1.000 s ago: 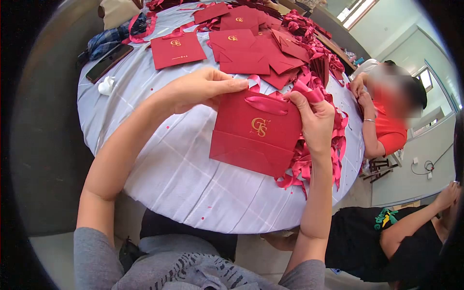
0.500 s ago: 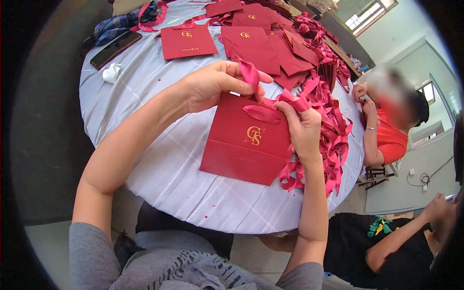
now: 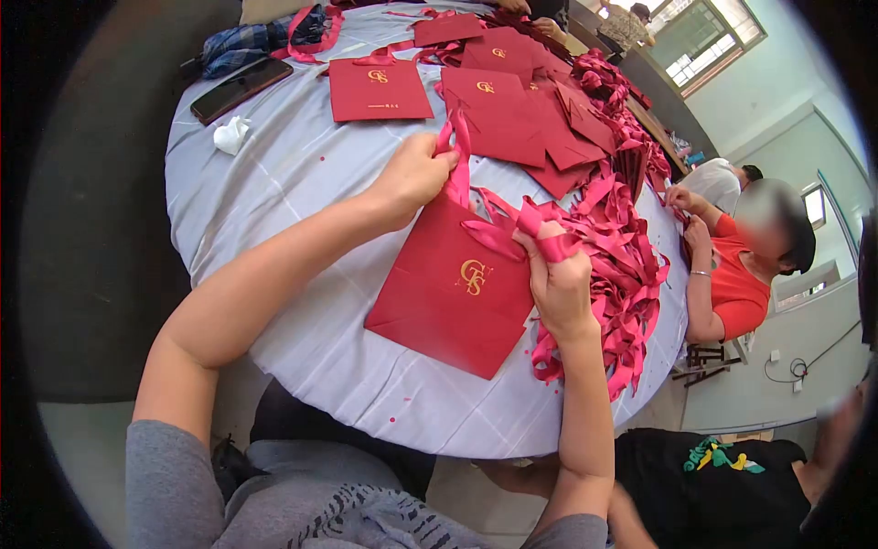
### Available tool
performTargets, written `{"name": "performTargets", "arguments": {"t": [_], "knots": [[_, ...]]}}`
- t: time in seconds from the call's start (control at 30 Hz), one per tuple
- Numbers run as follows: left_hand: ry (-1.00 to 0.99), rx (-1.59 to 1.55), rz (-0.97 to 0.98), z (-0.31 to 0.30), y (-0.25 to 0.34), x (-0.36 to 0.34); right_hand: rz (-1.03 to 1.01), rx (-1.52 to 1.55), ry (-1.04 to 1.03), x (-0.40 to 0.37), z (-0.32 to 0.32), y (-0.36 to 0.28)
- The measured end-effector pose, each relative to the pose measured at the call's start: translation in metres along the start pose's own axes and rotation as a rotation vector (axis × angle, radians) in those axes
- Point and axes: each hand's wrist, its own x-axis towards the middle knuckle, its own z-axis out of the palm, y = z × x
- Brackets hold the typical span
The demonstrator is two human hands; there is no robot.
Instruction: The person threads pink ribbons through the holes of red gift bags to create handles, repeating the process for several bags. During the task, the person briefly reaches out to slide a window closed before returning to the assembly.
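Note:
A dark red paper gift bag with gold letters lies tilted on the table in front of me. Pink ribbon runs from its top edge up to my left hand, whose fingers are closed on it at the bag's upper left corner. My right hand is closed too, gripping a looped pink ribbon near the bag's upper right corner. A ribbon loop hangs across the front of the bag between both hands. Just right of my right hand lies a heap of pink ribbons.
Another red bag lies flat farther back, beside a pile of red bags. A phone, a crumpled white tissue and a folded plaid umbrella are at the left. People sit around the white-covered table, one in a red shirt.
My left hand has closed from a looser pinch and pulled the ribbon upward and left. The bag has turned clockwise a little, and my right hand has shifted slightly down.

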Motion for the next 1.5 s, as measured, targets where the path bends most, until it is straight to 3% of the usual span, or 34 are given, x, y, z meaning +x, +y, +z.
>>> {"name": "performTargets", "arguments": {"t": [0.1, 0.27, 0.33, 0.6, 0.67, 0.77, 0.8, 0.83, 0.93, 1.0, 1.07, 1.2, 1.23, 1.27, 1.33, 1.5], "knots": [[-0.152, -0.239, -0.039, -0.001, 0.007, -0.005, 0.013, -0.014, 0.018, -0.002, 0.0, 0.002], [-0.262, -0.352, -0.057, -0.012, 0.016, 0.0, 0.179, 0.02, -0.069, -0.005, 0.002, -0.001], [-0.35, -0.428, 0.021, -0.013, 0.015, 0.003, 0.173, -0.001, -0.076, -0.006, 0.003, -0.001], [-0.331, -0.376, 0.037, -0.005, 0.021, -0.006, 0.116, -0.028, -0.233, -0.012, 0.014, 0.003], [-0.406, -0.432, 0.081, -0.007, 0.018, -0.003, 0.131, -0.021, -0.251, -0.014, 0.017, 0.001], [-0.358, -0.522, 0.078, -0.012, 0.009, 0.004, 0.145, -0.015, -0.282, -0.015, 0.018, 0.0], [-0.206, -0.523, 0.058, -0.011, 0.005, 0.006, 0.149, -0.016, -0.282, -0.016, 0.018, -0.002], [-0.208, -0.521, 0.056, -0.012, 0.003, 0.007, 0.171, 0.008, -0.254, -0.016, 0.02, -0.004], [0.024, -0.371, 0.009, -0.012, 0.001, 0.009, 0.236, 0.16, -0.17, -0.01, 0.024, -0.007], [-0.022, -0.262, 0.04, -0.009, -0.003, 0.007, 0.418, 0.369, -0.135, -0.009, 0.021, -0.001], [-0.04, -0.071, 0.068, 0.0, -0.006, 0.0, 0.81, 0.949, -0.026, -0.005, 0.012, -0.005], [0.006, 0.376, 0.298, 0.009, -0.033, -0.003, 0.931, 1.248, 0.069, -0.003, 0.003, 0.0], [0.025, 0.474, 0.463, 0.012, -0.038, -0.005, 0.958, 1.281, 0.06, -0.003, 0.001, 0.001], [0.016, 0.471, 0.466, 0.014, -0.045, -0.004, 0.958, 1.274, 0.068, -0.005, 0.001, 0.004], [0.08, 0.661, 0.708, 0.02, -0.049, -0.007, 0.958, 1.281, 0.044, -0.008, 0.003, 0.011], [-0.031, 0.964, 0.653, 0.026, -0.044, -0.022, 0.952, 1.214, 0.228, -0.008, 0.0, 0.017]]}}
